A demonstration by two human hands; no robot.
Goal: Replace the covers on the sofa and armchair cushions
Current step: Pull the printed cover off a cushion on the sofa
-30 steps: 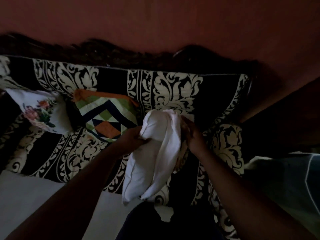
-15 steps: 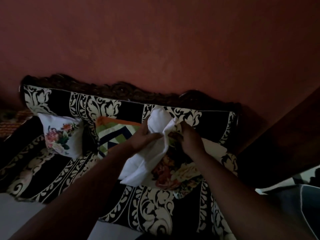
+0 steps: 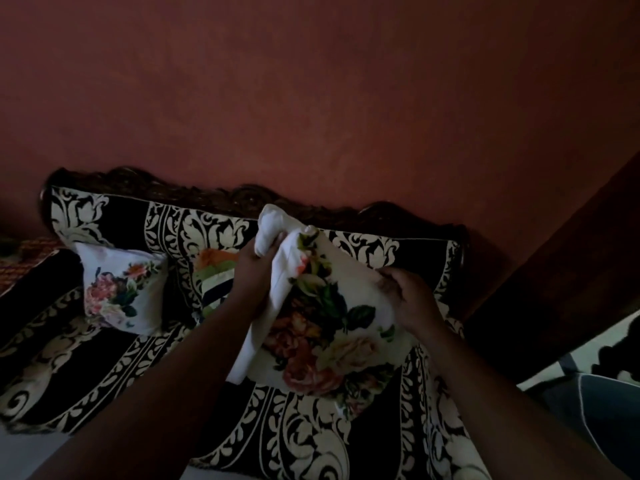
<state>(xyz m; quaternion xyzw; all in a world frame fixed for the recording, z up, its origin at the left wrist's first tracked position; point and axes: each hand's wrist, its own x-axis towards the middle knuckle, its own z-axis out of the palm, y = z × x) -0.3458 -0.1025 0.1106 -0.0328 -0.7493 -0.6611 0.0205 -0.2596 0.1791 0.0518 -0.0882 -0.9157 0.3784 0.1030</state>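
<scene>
While the left hand (image 3: 256,268) grips the white cushion insert (image 3: 273,233), the right hand (image 3: 408,296) grips the floral cover (image 3: 332,327); next, work the cover over the insert.

Against the red wall (image 3: 311,98), behind everything else, a black-and-cream damask-patterned sofa (image 3: 104,358). On its seat at left, propped on the backrest, a small white floral cushion (image 3: 119,292); just right of it a striped patchwork cushion (image 3: 211,275). In front of the sofa's right half, held up, a rose-printed cushion cover (image 3: 332,327) with a plain white cushion insert (image 3: 273,233) along its left edge.
</scene>
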